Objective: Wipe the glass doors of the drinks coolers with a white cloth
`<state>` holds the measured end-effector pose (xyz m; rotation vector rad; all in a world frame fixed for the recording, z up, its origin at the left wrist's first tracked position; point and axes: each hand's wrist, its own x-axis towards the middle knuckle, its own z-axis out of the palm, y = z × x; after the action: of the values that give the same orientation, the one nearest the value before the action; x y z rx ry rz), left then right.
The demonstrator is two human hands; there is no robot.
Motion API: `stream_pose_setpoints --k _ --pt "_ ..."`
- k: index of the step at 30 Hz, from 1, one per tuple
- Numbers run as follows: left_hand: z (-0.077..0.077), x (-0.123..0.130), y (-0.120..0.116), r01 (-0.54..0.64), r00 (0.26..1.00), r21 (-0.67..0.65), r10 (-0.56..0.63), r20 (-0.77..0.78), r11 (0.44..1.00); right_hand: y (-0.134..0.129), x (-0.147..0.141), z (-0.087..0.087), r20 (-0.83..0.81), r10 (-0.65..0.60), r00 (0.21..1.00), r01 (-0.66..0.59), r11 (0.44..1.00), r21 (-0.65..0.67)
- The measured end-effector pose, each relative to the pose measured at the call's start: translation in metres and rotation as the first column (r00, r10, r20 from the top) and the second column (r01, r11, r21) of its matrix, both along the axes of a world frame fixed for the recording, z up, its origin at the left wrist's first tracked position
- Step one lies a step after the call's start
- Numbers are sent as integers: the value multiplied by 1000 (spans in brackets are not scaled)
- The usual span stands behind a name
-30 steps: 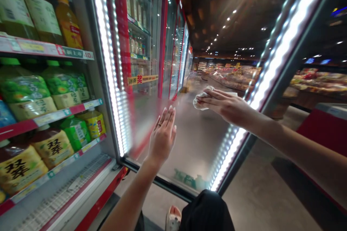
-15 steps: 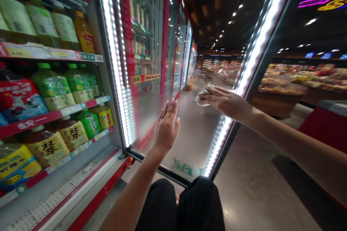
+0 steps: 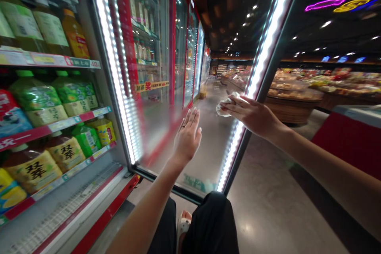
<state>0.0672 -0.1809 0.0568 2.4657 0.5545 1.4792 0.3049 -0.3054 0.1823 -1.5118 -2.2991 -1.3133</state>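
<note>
A glass cooler door with lit LED strips down both sides stands swung open in front of me. My left hand is laid out flat against the glass near the middle, fingers stretched and holding nothing; a ring shows on one finger. Higher and to the right, my right hand presses a crumpled white cloth to the glass beside the right LED strip. Its fingers lie over the cloth, which sticks out past the fingertips. The lower glass looks hazy on the left.
Cooler shelves at left hold bottled drinks, with a wire rack below. Other red-framed coolers run into the distance. Produce displays and a red-sided counter stand at right. My knees are close under the door.
The view has turned slightly right, so the shelves and door shift left. Both hands sit a little farther right on the glass. A foot in a light shoe now shows between my knees.
</note>
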Motion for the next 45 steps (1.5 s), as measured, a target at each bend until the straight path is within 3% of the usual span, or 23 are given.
stream_pose_setpoints --k 5,11,13,16,18,20,22,25,28,30,33,37,40,42,45 --pt "3 24 4 138 988 41 -140 57 990 -1 -8 7 -120 -39 992 52 993 106" --pt "22 41 0 246 937 199 -285 201 949 7 -24 -9 -390 149 909 -34 958 286" --pt "29 47 -4 257 924 234 -309 223 938 9 -29 -17 -515 225 827 -40 937 346" --pt "36 63 -9 283 901 285 -355 247 916 15 -35 -31 -707 332 624 -13 909 416" --pt "38 73 -11 301 883 321 -389 261 898 18 -36 -40 -782 388 488 4 895 446" --pt "38 79 -11 314 865 359 -421 274 879 17 -37 -47 -814 409 413 3 893 450" --pt "39 80 -5 307 855 387 -431 289 869 8 -39 -50 -826 376 421 -27 915 403" --pt "48 79 9 208 861 372 -350 368 904 -13 -43 -45 -736 304 605 -20 930 368" --pt "65 89 19 63 854 319 -217 472 945 -28 -40 -33 -506 221 834 119 823 555" --pt "74 103 18 40 865 312 -189 465 949 -26 -33 -26 -426 162 890 175 740 649" --pt "74 124 11 89 886 365 -241 395 927 -9 -15 -26 -465 156 871 231 706 669" --pt "46 132 12 131 906 485 -303 294 865 17 5 -41 -610 233 757 249 760 600" --pt "32 125 23 154 916 581 -336 219 799 26 9 -52 -655 293 696 238 767 596" --pt "34 124 27 133 915 598 -330 233 791 27 8 -56 -660 318 681 234 759 608" --pt "45 133 21 108 908 539 -303 289 835 26 7 -58 -675 278 683 272 761 589"
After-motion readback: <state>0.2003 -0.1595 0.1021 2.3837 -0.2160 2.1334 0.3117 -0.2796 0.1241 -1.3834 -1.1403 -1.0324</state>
